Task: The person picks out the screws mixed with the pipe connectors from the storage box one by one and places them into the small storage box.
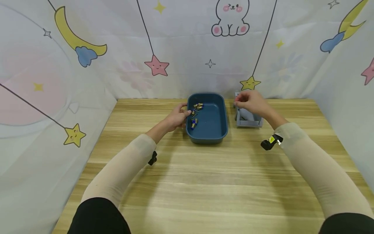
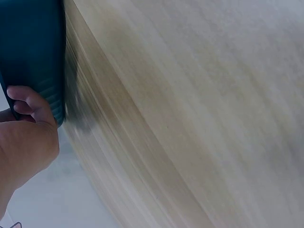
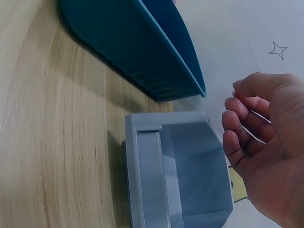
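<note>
A dark blue plastic tub [image 1: 211, 140] stands on the wooden table. Along its left side lie several small brass-coloured fittings [image 1: 193, 126] with blue ends, plus a few thin metal pieces. My left hand [image 1: 177, 117] grips the tub's left rim, thumb over the edge and fingers outside, bent against the wall in the left wrist view. To the right of the tub is a small grey bin [image 3: 152, 178] with a low front opening. Over its back part hovers my right hand [image 3: 266, 133], fingers loosely curled and thumb tip close to the index fingertip; no object shows between them.
The wooden table [image 1: 187, 182] extends toward me from the tub and bin. A white cloth [image 1: 187, 42] with printed stars and moons hangs right behind the table's back edge and along both sides. Each forearm wears a small black camera [image 1: 267, 144].
</note>
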{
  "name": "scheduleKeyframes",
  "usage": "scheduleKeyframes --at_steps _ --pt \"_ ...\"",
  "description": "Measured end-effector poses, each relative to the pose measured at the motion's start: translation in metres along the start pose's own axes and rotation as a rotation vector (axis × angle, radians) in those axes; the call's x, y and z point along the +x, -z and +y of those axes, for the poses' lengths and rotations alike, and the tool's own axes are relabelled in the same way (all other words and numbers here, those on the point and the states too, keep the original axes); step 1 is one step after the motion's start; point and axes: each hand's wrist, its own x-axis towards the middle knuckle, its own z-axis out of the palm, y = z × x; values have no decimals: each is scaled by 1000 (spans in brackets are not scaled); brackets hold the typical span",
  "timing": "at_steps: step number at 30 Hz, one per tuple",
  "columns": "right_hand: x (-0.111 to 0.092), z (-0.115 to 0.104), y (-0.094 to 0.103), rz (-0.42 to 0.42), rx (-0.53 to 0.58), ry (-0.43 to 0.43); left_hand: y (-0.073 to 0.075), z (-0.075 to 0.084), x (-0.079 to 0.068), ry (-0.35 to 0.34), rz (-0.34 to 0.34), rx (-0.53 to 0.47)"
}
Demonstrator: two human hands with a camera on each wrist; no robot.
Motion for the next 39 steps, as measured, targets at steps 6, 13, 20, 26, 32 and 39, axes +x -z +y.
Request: scheduleKeyframes --at_steps 6,13,20,26,32,39 --pt "6 -6 -8 -3 -8 16 0 0 0 7 7 0" --pt "14 -11 -16 -13 -13 20 0 0 0 12 -3 -5" --pt "22 -16 -24 -29 44 16 -1 1 0 -5 -1 3" --pt "28 -23 -31 -38 72 -3 -2 0 -2 -6 3 3" --pt "32 -27 -38 -28 93 18 -2 1 -2 -1 2 -4" --pt "36 -33 -46 -16 113 28 0 -1 -1 -8 -1 -15"
